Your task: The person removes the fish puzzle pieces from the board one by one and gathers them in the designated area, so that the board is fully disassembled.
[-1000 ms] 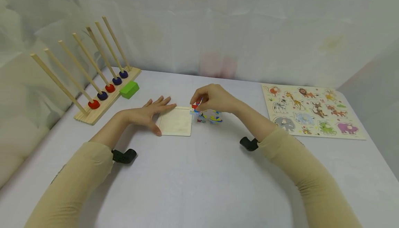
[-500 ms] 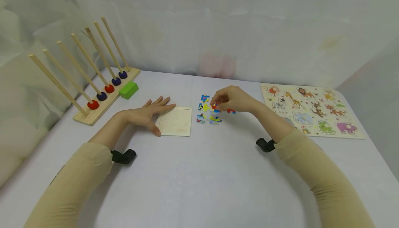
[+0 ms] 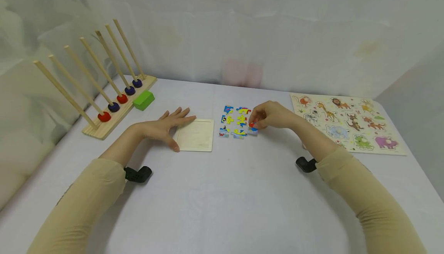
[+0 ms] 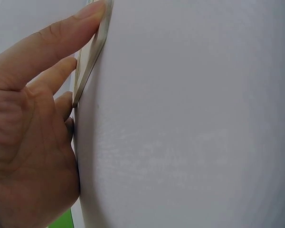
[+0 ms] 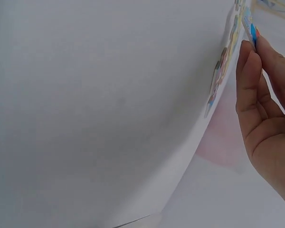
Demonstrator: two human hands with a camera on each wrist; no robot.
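Note:
In the head view my left hand [image 3: 163,130] is spread across the left side of a small square wooden puzzle tray [image 3: 195,135]. Its thumb touches the near left corner and its index finger the far left corner; the left wrist view shows the thumb on the tray edge [image 4: 102,35]. Between thumb and fingertips, my right hand [image 3: 272,116] pinches a small red and blue jigsaw piece [image 3: 253,129], tilted up in the right wrist view. Several other jigsaw pieces [image 3: 241,120], yellow and blue, lie in rows between the tray and this hand.
A wooden stand with upright pegs [image 3: 147,79] and red and blue beads is at the back left, a green block [image 3: 143,100] beside it. At the back right lies an animal puzzle board [image 3: 350,125]. A white cloth wall [image 3: 243,34] rises behind the table.
My right hand has moved rightward from beside the tray, over the loose pieces, to their right side, with a jigsaw piece in its fingers. My left hand has stayed on the tray.

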